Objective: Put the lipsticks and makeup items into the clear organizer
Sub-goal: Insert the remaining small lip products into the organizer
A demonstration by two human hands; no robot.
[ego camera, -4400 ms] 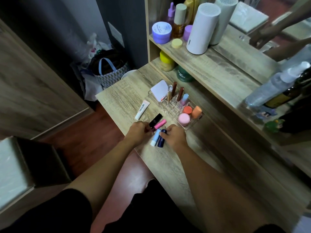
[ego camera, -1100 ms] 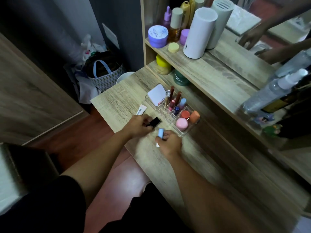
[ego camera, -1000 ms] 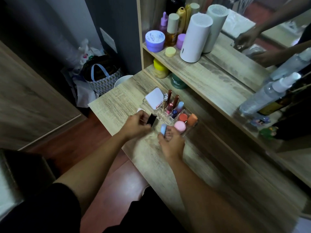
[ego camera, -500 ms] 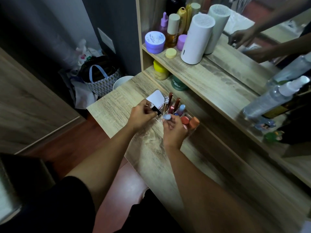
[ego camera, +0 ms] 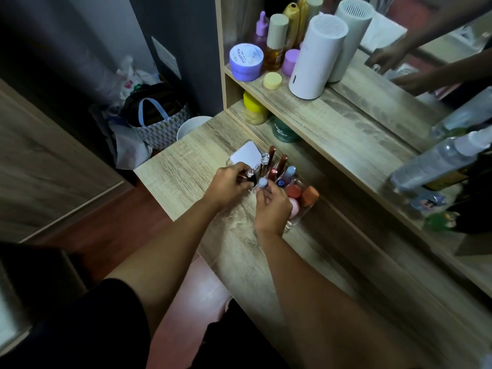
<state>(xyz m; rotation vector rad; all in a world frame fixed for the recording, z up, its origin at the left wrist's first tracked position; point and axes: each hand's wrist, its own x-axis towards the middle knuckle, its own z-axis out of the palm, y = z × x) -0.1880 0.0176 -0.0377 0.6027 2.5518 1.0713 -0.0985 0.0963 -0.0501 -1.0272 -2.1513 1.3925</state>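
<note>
The clear organizer [ego camera: 292, 222] stands on the wooden desk [ego camera: 239, 246]. It holds a white compact [ego camera: 246, 155], brown lipstick tubes [ego camera: 282, 161], a light blue tube [ego camera: 289, 172], a red pot [ego camera: 294, 191], an orange sponge [ego camera: 309, 196] and a pink pot [ego camera: 294, 209]. My left hand [ego camera: 228, 185] grips a black lipstick [ego camera: 253, 179] at the organizer's near left slots. My right hand [ego camera: 272, 206] holds a light blue lipstick [ego camera: 262, 182] upright over the slots. The two hands almost touch.
A shelf [ego camera: 327, 121] above the desk carries a purple jar [ego camera: 246, 62], bottles and a white cylinder [ego camera: 316, 57]. A mirror [ego camera: 426, 62] lies at right, with a spray bottle [ego camera: 436, 161] in front. A patterned bag [ego camera: 157, 121] sits on the floor at left.
Both hands rose from the desk to the organizer, carrying the black and the light blue lipsticks. The pink and dark blue lipsticks that lay on the desk now stand in the slots.
</note>
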